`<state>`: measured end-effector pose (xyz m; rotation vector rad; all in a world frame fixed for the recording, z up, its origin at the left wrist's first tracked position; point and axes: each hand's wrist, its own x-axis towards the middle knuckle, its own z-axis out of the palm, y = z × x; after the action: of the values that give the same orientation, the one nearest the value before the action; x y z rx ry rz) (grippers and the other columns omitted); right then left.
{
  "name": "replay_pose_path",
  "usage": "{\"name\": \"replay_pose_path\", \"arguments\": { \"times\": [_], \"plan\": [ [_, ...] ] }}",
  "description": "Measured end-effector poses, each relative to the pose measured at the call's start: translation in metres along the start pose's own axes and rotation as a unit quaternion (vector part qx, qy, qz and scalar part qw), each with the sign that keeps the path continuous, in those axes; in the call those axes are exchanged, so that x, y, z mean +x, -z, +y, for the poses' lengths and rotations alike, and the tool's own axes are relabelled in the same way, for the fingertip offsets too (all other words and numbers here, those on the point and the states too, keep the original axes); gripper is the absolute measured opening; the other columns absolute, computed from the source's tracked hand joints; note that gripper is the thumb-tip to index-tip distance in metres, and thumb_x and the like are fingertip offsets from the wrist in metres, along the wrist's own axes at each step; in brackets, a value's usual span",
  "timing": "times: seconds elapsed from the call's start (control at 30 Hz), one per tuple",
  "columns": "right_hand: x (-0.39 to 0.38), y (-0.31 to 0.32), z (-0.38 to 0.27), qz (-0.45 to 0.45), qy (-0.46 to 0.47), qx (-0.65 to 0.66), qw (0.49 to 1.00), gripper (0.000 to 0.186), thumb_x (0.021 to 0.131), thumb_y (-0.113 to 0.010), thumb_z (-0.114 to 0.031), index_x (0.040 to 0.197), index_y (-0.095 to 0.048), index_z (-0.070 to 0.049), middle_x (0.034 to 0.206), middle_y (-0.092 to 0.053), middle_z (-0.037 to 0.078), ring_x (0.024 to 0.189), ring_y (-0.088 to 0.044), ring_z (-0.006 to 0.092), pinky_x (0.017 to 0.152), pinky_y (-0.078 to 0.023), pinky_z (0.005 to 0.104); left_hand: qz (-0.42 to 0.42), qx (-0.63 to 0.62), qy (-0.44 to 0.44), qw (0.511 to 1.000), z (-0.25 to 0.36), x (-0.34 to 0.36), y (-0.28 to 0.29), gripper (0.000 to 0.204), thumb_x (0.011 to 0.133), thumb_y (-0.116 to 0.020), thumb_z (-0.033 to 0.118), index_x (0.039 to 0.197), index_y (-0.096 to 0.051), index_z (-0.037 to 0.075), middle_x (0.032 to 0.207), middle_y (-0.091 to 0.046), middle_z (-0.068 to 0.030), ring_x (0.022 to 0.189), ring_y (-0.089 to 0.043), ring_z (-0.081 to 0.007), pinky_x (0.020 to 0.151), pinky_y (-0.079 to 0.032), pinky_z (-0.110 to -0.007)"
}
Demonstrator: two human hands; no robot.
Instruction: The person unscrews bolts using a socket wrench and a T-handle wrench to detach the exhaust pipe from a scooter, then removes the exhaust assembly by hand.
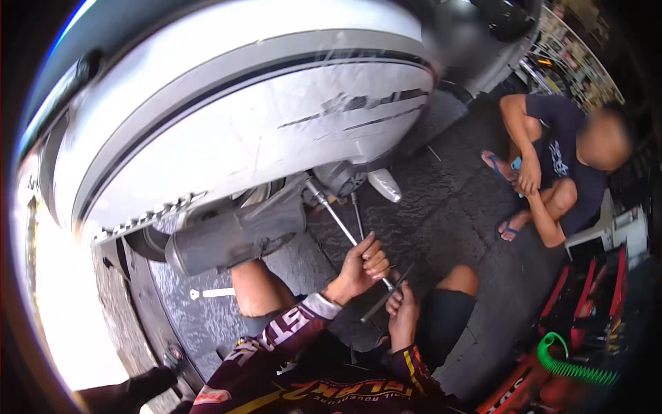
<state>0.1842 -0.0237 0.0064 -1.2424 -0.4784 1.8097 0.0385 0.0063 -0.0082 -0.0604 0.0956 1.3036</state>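
A long silver T-handle wrench [339, 219] slants from under the white body panel of a scooter [227, 131] down toward me. My left hand [365, 263] is closed round the lower part of its shaft. At the crossbar end my right hand [403, 312] grips the dark handle, thumb up beside it. The wrench's far tip meets the dark parts below the panel, next to a round grey housing [341, 178]; what it sits on is too small to tell. Left of that tip lies a grey muffler-like cylinder [227, 234].
A pale wrench [210, 293] lies on the wet dark floor by my left knee. At the right another person [552, 159] sits with hands together. Nearer me stand red tool trays [586, 293] and a green coiled hose [572, 366]. A thin stand [358, 214] leans beside my wrench.
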Motion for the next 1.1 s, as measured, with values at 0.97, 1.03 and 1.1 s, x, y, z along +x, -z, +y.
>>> {"name": "replay_pose_path", "arguments": {
  "times": [0.97,1.03,1.1],
  "plan": [
    [-0.068,-0.003,0.003,-0.170,0.065,-0.254,0.950,0.042,0.078,-0.040,-0.005,0.117,-0.052,0.006,0.058,-0.031,-0.006,0.047,-0.027,0.0019,0.041,-0.023,0.0164,0.077,0.026,-0.012,0.997,0.003,0.000,0.000,0.049,0.096,-0.035,0.038,0.053,-0.029,0.015,0.043,-0.019,0.0042,0.034,-0.016,-0.0085,0.034,-0.017,-0.023],
    [-0.061,0.007,0.029,-0.165,0.014,-0.300,0.939,0.038,0.079,-0.040,-0.006,0.112,-0.055,0.005,0.058,-0.031,-0.006,0.047,-0.029,0.0020,0.040,-0.023,0.0170,0.055,-0.002,-0.017,0.998,-0.001,0.001,0.004,0.049,0.096,-0.036,0.038,0.053,-0.029,0.015,0.042,-0.019,0.0044,0.034,-0.017,-0.0083,0.034,-0.018,-0.023],
    [-0.030,0.020,0.047,-0.104,-0.046,-0.281,0.953,0.034,0.081,-0.040,-0.007,0.108,-0.058,0.004,0.058,-0.031,-0.006,0.047,-0.030,0.0026,0.040,-0.024,0.0177,0.047,-0.019,-0.026,0.998,0.000,-0.001,-0.001,0.049,0.096,-0.036,0.038,0.053,-0.029,0.015,0.042,-0.019,0.0043,0.034,-0.017,-0.0083,0.034,-0.018,-0.023]
  ]
}}
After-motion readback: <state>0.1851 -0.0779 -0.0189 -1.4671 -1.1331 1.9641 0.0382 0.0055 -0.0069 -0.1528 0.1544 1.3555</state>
